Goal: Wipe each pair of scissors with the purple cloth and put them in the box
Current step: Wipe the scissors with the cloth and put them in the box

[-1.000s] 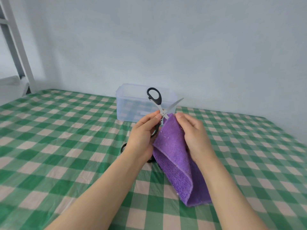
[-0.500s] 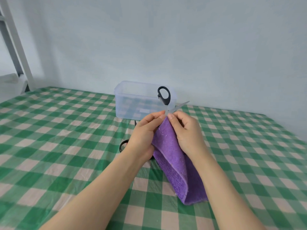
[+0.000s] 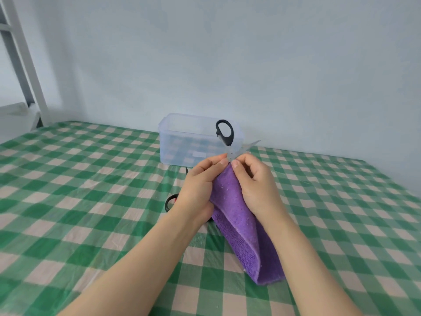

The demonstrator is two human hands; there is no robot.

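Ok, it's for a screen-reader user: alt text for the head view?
The left hand holds open black-handled scissors handle up while the right hand pinches a purple cloth at the blades, above a green checked tablecloth. A clear box stands behind; a second scissors handle lies below.

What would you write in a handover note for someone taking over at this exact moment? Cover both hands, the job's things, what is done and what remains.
Left hand: grips the held scissors near the pivot, blades open, one black handle loop pointing up.
Right hand: pinches the purple cloth against a blade by the pivot; the rest of the cloth hangs down.
Clear box: at the back of the checked table, contents unclear.
Second pair: on the table, mostly hidden behind the left hand.
Done: wiping of the held pair is under way.
Left: finish it, box it, then wipe and box the second pair.
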